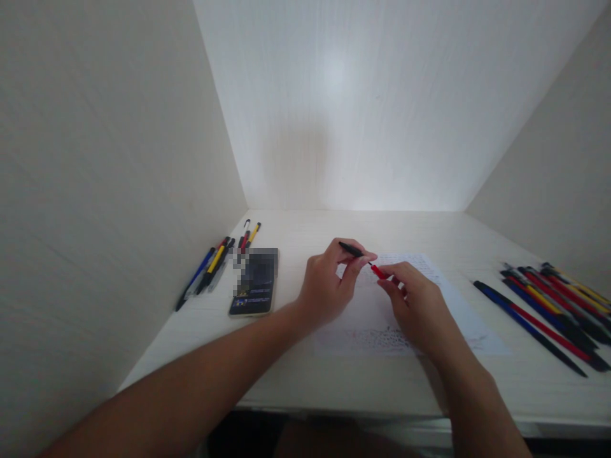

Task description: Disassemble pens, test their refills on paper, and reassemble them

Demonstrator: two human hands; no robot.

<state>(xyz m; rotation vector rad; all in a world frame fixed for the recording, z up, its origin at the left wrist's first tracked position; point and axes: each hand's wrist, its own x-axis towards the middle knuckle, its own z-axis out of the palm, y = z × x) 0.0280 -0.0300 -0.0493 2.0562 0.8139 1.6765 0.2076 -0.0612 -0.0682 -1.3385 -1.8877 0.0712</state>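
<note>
Over the paper, my left hand (330, 280) pinches the black part of a pen (351, 249) between thumb and fingers. My right hand (420, 302) grips a red pen part (379, 272) with its fingertips. A thin dark piece bridges the small gap between the black and red parts. Beneath both hands lies a white sheet of paper (363, 318) with handwriting near its top and bottom; my hands and forearms cover some of it.
Left of the paper lies a phone (260, 286), its screen partly pixelated. Several pens and pen parts (210, 270) lie along the left wall (119, 159). More red, blue, yellow and black pens (548, 305) are spread at the right. A back panel (358, 127) closes the desk.
</note>
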